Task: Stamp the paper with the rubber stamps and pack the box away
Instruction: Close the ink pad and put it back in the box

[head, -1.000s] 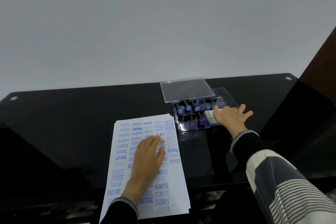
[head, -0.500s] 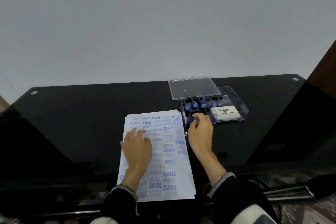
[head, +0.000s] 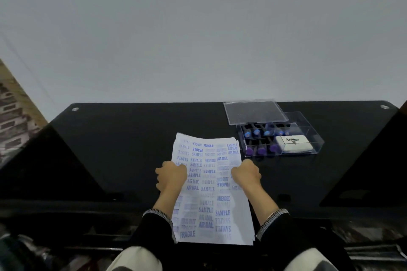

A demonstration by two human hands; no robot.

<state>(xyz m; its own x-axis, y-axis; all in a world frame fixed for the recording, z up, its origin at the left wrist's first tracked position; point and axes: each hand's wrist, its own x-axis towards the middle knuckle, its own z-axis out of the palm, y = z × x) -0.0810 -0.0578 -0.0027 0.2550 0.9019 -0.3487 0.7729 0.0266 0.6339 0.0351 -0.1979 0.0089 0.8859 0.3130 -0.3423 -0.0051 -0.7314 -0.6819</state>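
Both hands' fingers (head: 178, 168) around paper (head: 211, 191) edges.

White paper (head: 211, 185) crowded with blue and purple stamped words lies on a glossy black table (head: 123, 138). Blue- and purple-capped stamps (head: 262, 141) and a white ink pad (head: 294, 143) fill a clear box (head: 308, 125). Sleeves (head: 154, 231) are black with speckled grey cuffs.

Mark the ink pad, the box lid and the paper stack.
ink pad (head: 294, 143): head view, white top face.
box lid (head: 255, 111): head view, clear flat middle.
paper stack (head: 209, 182): head view, stamped top sheet.
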